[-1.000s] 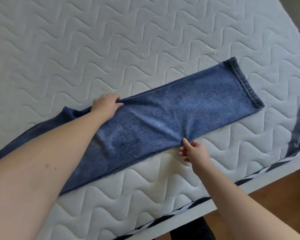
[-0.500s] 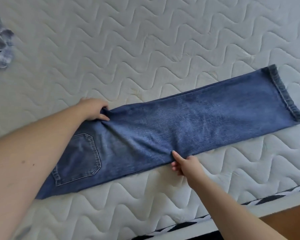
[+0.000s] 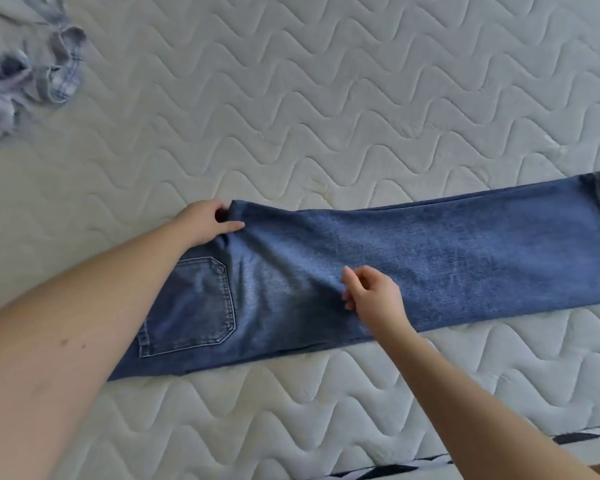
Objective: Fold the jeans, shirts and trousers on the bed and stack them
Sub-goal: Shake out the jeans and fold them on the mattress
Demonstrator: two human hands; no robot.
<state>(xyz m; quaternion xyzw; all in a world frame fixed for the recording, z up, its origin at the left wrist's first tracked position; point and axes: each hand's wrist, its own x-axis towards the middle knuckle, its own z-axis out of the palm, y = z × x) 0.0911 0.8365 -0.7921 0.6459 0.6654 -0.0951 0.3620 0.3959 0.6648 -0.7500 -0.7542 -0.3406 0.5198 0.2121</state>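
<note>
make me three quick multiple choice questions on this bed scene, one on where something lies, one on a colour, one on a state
1. Where does the crumpled plaid shirt lie on the mattress?
A. far left corner of the view
B. on top of the jeans
C. under the right hand

2. What colour are the jeans?
A. black
B. blue
C. white

3. What is the left hand doing?
A. lying flat on bare mattress
B. lifting the shirt
C. gripping the far edge of the jeans

Answers:
1 A, the shirt sits bunched at the top left, apart from the jeans.
2 B, the denim is blue, with a back pocket showing.
3 C, its thumb and fingers curl around the denim edge, while the right hand is over the middle of the leg.
</note>
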